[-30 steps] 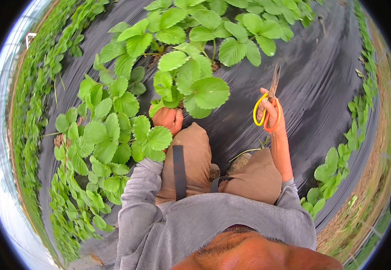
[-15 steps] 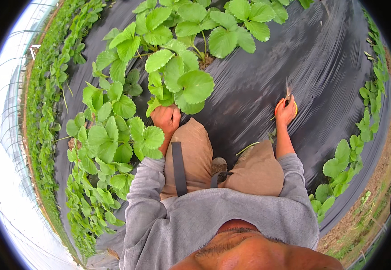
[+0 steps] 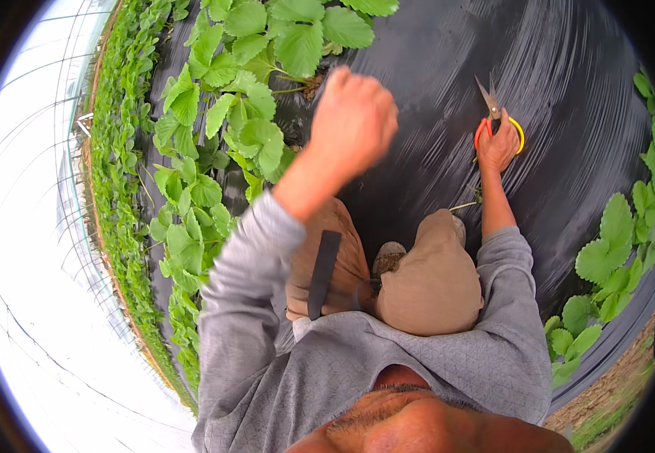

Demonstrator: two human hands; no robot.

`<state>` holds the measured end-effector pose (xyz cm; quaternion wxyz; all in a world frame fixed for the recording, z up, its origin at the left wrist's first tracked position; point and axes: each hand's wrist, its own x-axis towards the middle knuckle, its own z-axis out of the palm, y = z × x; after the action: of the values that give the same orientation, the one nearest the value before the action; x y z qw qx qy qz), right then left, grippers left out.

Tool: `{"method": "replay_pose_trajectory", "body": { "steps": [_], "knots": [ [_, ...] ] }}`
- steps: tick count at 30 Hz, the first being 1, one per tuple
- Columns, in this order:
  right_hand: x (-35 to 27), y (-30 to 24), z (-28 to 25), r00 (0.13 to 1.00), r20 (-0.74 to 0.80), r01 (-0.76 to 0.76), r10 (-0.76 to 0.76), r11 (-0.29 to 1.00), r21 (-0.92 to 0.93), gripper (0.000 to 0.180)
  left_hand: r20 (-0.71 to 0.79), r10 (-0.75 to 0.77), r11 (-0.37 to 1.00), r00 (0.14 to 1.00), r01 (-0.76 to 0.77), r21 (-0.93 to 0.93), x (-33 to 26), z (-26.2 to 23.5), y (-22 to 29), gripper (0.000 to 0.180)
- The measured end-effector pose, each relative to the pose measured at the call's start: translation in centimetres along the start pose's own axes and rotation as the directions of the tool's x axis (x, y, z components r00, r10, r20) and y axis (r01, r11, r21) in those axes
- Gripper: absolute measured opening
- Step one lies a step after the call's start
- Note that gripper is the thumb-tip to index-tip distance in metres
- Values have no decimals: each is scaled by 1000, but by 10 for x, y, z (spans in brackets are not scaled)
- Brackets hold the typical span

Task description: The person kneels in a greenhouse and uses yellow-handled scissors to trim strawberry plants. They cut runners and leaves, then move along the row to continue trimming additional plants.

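Observation:
My left hand (image 3: 356,117) is raised in front of the leafy strawberry plants (image 3: 262,142). Its fingers are curled in, and the back of the hand hides whatever may be inside; it is a little smeared by motion. My right hand (image 3: 499,147) grips a pair of scissors (image 3: 491,98) with orange-red and yellow handles. The blades point away from me and stand slightly apart, over the black plastic film (image 3: 425,98) that covers the bed.
More strawberry plants (image 3: 607,249) line the right edge, with bare soil beyond them. Long green rows (image 3: 120,128) run along the left beside a white greenhouse wall (image 3: 33,249). A thin cut stem (image 3: 463,205) lies on the film by my knee.
My left hand has come out from under the strawberry leaves and moved up and to the right. My right hand, with the scissors, has shifted slightly farther out, and the blades show more clearly.

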<state>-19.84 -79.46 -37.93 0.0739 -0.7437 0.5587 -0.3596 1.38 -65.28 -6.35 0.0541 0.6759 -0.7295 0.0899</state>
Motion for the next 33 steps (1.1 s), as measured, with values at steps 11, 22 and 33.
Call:
{"method": "replay_pose_trajectory", "body": {
  "steps": [11, 22, 33],
  "knots": [
    [1, 0, -1, 998, 58, -17, 18, 1000, -16, 56, 534, -568, 811, 626, 315, 493, 15, -8, -174, 42],
    [1, -5, -4, 993, 107, -55, 57, 998, -15, 57, 420, -94, 993, 902, 53, 109, 74, 38, -174, 39],
    [0, -2, -2, 995, 96, -34, 35, 999, -13, 58, 501, -250, 741, 829, 497, -452, 111, 23, -206, 48]
  ]
}}
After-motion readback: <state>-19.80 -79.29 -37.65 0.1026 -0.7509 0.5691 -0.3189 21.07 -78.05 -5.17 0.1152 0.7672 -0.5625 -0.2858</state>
